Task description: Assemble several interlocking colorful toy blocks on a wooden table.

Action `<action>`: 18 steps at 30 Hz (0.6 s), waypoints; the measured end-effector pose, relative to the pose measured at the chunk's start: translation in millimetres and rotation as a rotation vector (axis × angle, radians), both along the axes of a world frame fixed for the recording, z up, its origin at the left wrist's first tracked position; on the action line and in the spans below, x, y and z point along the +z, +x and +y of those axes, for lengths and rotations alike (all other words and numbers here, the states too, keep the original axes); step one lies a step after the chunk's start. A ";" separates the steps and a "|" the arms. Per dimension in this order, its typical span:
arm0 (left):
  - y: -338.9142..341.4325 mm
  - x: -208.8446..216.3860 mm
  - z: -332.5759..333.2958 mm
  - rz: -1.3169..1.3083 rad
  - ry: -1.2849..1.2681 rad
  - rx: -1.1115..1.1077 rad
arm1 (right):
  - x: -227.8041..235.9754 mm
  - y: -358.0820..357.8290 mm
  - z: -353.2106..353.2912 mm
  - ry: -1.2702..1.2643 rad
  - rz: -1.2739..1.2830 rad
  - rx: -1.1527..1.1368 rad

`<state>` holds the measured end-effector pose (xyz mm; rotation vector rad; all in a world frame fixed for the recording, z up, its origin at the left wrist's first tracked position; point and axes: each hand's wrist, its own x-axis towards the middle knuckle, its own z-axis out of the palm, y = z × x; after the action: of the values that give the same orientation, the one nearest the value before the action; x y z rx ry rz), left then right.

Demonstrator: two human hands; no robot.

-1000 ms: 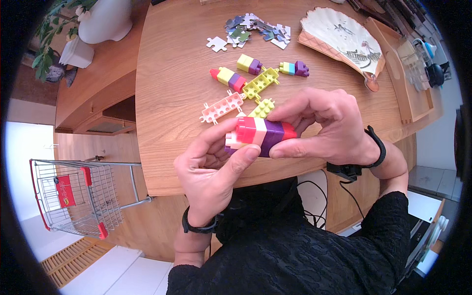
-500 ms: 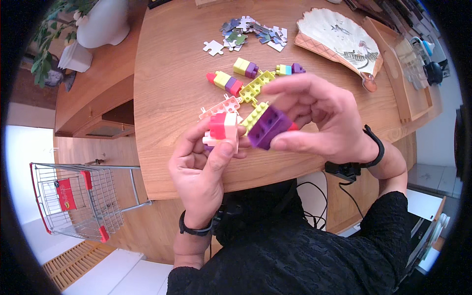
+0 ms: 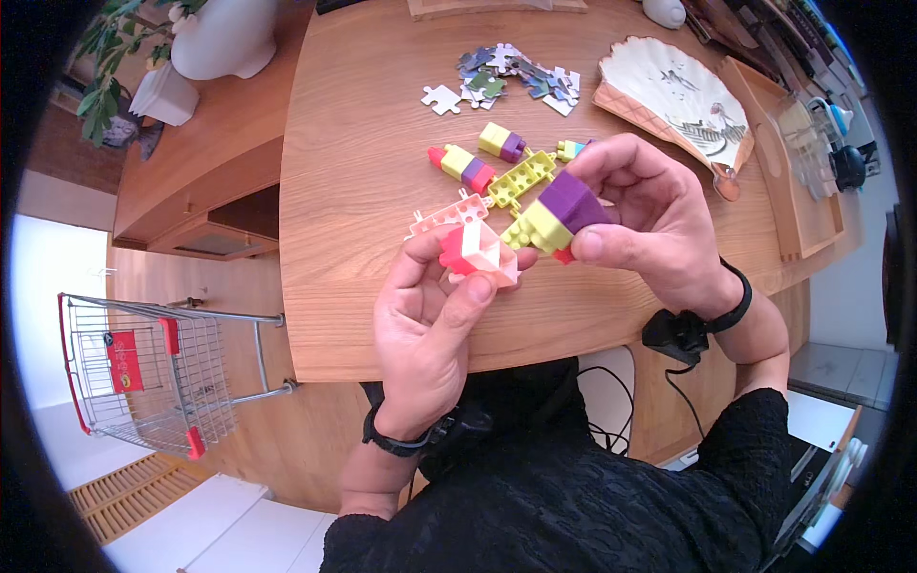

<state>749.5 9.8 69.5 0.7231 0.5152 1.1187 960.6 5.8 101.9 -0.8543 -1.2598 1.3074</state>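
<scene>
My left hand (image 3: 428,315) is closed on a small cluster of red and pale pink toy building blocks (image 3: 478,250), pinched between thumb and fingers. Right beside it, my right hand (image 3: 659,215) grips a stack of purple and yellow-green blocks (image 3: 568,212), with a bit of red under it. The two block groups are close together above the table; whether they touch is unclear. Just beyond lie a pink studded block frame (image 3: 449,216), a yellow-green block frame (image 3: 522,180), a red, yellow and purple stack (image 3: 461,167) and a yellow and purple stack (image 3: 501,141).
Several jigsaw pieces (image 3: 516,74) are heaped farther back on the wooden table (image 3: 363,153). A fan-shaped decorated dish (image 3: 683,100) and a wooden tray (image 3: 798,205) with clear containers stand at the right. A small shopping cart (image 3: 162,368) is on the floor at left.
Both hands have shifted slightly right in view. My right hand has turned its stack, so the yellow-green part now points toward the left hand's blocks, which have also tilted.
</scene>
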 end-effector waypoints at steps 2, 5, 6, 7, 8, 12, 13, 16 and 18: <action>2.3 1.3 -0.5 0.014 0.047 0.019 | -0.8 -1.6 -0.2 0.012 -0.009 0.003; 3.0 0.2 -2.1 0.022 0.070 0.038 | 0.7 -5.8 -3.3 0.147 -0.091 -0.040; 2.3 -0.9 -2.4 0.022 0.068 0.038 | 2.9 -6.3 -4.6 0.134 -0.145 -0.044; 1.1 -2.2 -2.6 0.032 0.075 0.039 | 3.8 -6.5 -5.1 0.120 -0.198 -0.048; 0.1 -3.2 -2.7 0.042 0.082 0.040 | 2.8 -6.4 -5.0 0.119 -0.198 -0.047; -1.2 -4.3 -3.3 0.060 0.103 0.046 | 1.7 -6.7 -6.3 0.152 -0.250 -0.056; -1.7 -4.5 -3.2 0.057 0.119 0.034 | 1.8 -7.0 -7.0 0.173 -0.265 -0.082; -1.9 -4.8 -3.5 0.066 0.146 0.021 | 2.9 -7.1 -8.3 0.193 -0.293 -0.111; -1.8 -5.0 -3.7 0.077 0.158 0.019 | 1.9 -7.1 -8.6 0.228 -0.313 -0.117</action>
<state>747.7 6.1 64.5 0.9034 0.5037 1.1618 953.5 -2.8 103.8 -0.9772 -1.5452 0.9388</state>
